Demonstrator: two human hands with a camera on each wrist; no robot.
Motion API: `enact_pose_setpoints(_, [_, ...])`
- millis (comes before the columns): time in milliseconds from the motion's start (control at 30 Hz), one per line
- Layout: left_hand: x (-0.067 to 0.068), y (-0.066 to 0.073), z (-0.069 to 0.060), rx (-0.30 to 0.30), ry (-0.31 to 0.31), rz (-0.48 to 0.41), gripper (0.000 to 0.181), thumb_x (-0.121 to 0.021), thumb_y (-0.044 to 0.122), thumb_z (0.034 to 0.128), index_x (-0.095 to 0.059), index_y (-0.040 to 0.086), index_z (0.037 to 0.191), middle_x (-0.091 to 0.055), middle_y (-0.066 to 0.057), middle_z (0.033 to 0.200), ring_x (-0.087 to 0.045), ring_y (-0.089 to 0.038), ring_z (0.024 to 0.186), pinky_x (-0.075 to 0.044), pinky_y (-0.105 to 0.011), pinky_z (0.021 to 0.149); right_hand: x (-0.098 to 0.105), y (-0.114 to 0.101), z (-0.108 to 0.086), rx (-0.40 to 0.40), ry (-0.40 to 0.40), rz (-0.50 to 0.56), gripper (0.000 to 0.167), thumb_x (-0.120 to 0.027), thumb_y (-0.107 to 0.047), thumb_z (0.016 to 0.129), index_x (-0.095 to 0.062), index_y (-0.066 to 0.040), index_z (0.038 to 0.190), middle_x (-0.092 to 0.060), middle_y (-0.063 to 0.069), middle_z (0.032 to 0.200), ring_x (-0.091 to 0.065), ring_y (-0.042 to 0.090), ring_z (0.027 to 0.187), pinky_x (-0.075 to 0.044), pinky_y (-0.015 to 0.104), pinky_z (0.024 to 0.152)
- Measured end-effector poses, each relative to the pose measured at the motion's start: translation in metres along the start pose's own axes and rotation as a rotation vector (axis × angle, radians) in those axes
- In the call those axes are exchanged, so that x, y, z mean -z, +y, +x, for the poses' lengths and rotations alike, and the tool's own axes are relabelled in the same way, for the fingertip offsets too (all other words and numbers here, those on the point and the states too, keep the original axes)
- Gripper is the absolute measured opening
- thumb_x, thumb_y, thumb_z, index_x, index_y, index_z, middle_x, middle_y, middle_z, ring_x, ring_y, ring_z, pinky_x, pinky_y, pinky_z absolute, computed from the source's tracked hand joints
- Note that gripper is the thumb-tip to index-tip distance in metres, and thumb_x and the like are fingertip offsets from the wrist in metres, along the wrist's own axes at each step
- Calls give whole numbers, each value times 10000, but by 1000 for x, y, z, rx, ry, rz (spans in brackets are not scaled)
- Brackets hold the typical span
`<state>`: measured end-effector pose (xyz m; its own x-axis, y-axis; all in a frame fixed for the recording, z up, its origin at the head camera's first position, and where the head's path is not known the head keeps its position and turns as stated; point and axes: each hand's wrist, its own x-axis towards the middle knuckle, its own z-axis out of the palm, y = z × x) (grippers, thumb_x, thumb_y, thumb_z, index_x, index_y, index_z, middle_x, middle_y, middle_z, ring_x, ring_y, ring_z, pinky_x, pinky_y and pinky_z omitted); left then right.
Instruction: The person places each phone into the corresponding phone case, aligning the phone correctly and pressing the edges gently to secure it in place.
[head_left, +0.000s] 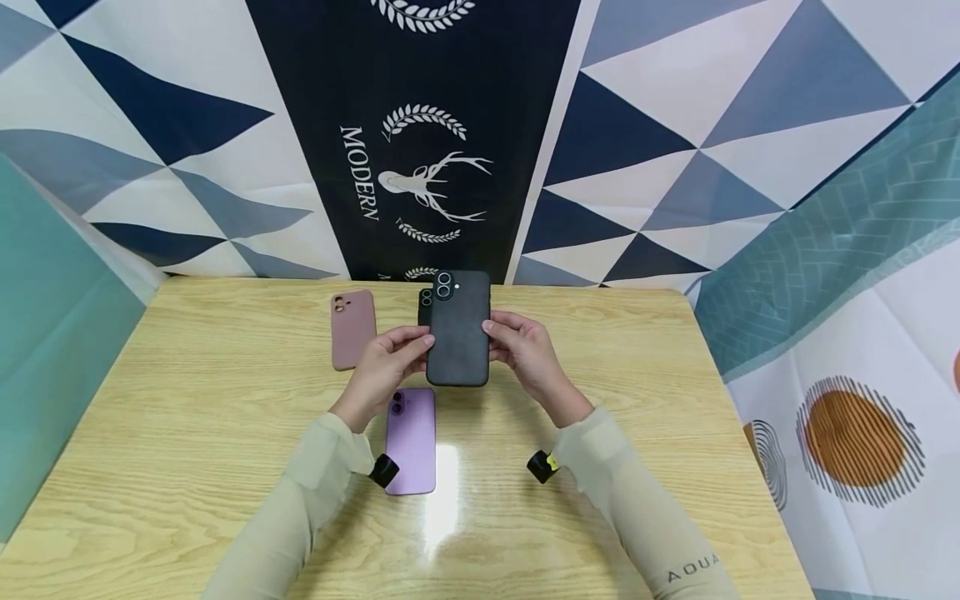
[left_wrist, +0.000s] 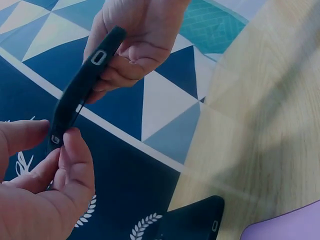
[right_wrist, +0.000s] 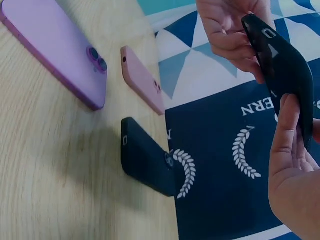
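Observation:
A phone in a black case [head_left: 459, 333] is held up over the back of the table, its camera side facing the head view. My left hand [head_left: 386, 362] pinches its left edge, thumb in front and fingers behind. On the opposite edge my right hand [head_left: 531, 358] grips it the same way. Oval cutouts show along the case's rim in the left wrist view, where the cased phone [left_wrist: 82, 85] appears edge-on. A glossy dark face of the cased phone [right_wrist: 267, 52] catches light in the right wrist view.
Behind the held phone lies another black-cased phone [right_wrist: 145, 155], mostly hidden in the head view. A dusty pink phone case [head_left: 352, 331] with camera holes lies left of it. Nearer, a purple phone [head_left: 412, 442] lies beside my left wrist. Patterned cloth [head_left: 637, 150] hangs behind the wooden table [head_left: 187, 433].

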<state>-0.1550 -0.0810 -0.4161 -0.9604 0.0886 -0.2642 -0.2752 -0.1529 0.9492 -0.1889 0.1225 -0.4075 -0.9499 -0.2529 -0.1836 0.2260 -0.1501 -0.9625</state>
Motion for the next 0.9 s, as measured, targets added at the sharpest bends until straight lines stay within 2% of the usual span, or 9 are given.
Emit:
enact_pose_setpoints(167, [-2, -3, 3, 31, -19, 22, 371, -591, 74, 912, -531, -42, 1258, -628, 16, 946, -619, -58, 778, -555, -213, 756, 6, 3, 4, -45, 37, -87, 364, -551, -86, 932, -522, 94, 1247, -652, -67, 751, -579, 51, 629, -537, 169, 590])
enact_pose_setpoints(267, [-4, -7, 6, 43, -20, 56, 385, -603, 68, 902, -530, -38, 1266, -625, -17, 991, -628, -53, 790, -560, -276, 818, 11, 5, 7, -80, 57, -132, 371, -574, -94, 925, -539, 73, 1254, -656, -64, 757, -586, 48, 621, -546, 174, 587])
enact_pose_setpoints(400, [-7, -12, 11, 57, -11, 92, 373, -608, 78, 902, -546, -24, 1255, -620, -53, 1026, -623, -55, 786, -542, -371, 892, 16, 9, 11, -115, 108, -170, 353, -621, -108, 900, -588, 60, 1208, -664, -48, 722, -606, 50, 597, -562, 186, 586])
enact_pose_setpoints(500, [-8, -17, 16, 71, -3, 112, 374, -615, 95, 902, -554, -3, 1258, -616, -68, 1057, -620, -51, 796, -537, -370, 903, 18, 11, 12, -130, 152, -202, 329, -649, -132, 884, -626, 50, 1157, -668, -23, 712, -621, 56, 590, -572, 205, 599])
enact_pose_setpoints(567, [-9, -19, 20, 73, 10, 121, 373, -618, 106, 901, -562, 10, 1258, -616, -88, 1087, -619, -53, 809, -534, -366, 909, 19, 13, 13, -135, 160, -228, 329, -649, -134, 883, -628, 45, 1159, -690, 18, 786, -631, 56, 617, -586, 241, 651])
enact_pose_setpoints(633, [-9, -20, 23, 71, 28, 127, 372, -621, 113, 901, -568, 23, 1259, -613, -106, 1119, -619, -54, 834, -521, -376, 932, 20, 14, 13, -137, 145, -251, 340, -638, -115, 887, -611, 42, 1187, -709, 94, 930, -645, 48, 671, -587, 295, 741])
enact_pose_setpoints(767, [-9, -22, 30, 63, 52, 131, 371, -620, 103, 900, -570, 23, 1259, -610, -144, 1158, -621, -69, 864, -492, -428, 973, 21, 15, 15, -140, 111, -269, 382, -603, -49, 890, -552, 49, 1256, -620, 215, 1198, -650, 25, 769, -524, 410, 909])
enact_pose_setpoints(900, [-11, -26, 36, 64, 62, 119, 367, -626, 87, 893, -576, 16, 1250, -619, -158, 1165, -628, -63, 842, -489, -446, 973, 21, 17, 17, -149, 140, -269, 381, -598, -36, 890, -551, 46, 1260, -588, 232, 1239, -643, 18, 766, -503, 434, 944])
